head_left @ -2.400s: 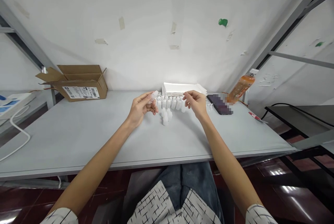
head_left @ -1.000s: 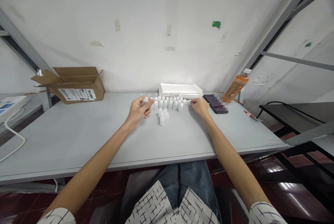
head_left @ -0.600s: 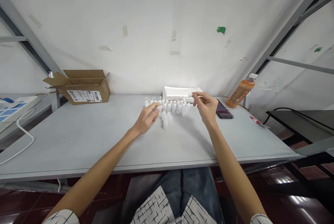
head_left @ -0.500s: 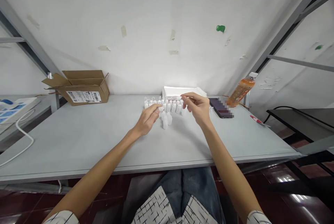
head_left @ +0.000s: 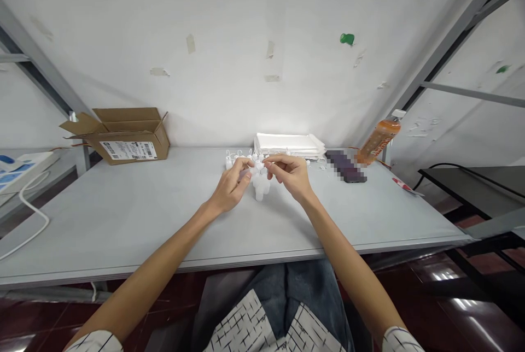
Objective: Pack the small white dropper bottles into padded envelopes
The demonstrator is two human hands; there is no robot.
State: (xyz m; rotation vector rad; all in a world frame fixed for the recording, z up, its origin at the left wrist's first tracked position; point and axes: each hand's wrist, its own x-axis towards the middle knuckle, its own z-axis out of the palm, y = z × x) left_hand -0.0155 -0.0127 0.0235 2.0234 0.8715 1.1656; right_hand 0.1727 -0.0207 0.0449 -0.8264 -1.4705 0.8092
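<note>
Over the middle of the table my left hand [head_left: 232, 183] is closed, thumb and fingers pinching a small white plastic bottle [head_left: 257, 167] that is partly hidden. My right hand [head_left: 292, 177] meets it from the right, its thumb and index finger pressed together at the top of that bottle. Whatever sits in the right fingertips is too small to make out. Just below the fingertips, several more white bottles [head_left: 260, 192] stand close together. Behind my hands is a row of white bottles with thin loops on top [head_left: 228, 162], largely covered by the right hand.
An opened cardboard box [head_left: 133, 136] stands at the back left. A stack of white sheets or trays [head_left: 289, 143] lies against the wall. To the right are a phone [head_left: 348, 167] and an orange drink bottle [head_left: 379, 138]. A power strip [head_left: 22, 169] with a white cable is far left.
My right hand has moved left from the row's right end to meet the left hand. The left hand stays nearly in place. The view has shifted slightly.
</note>
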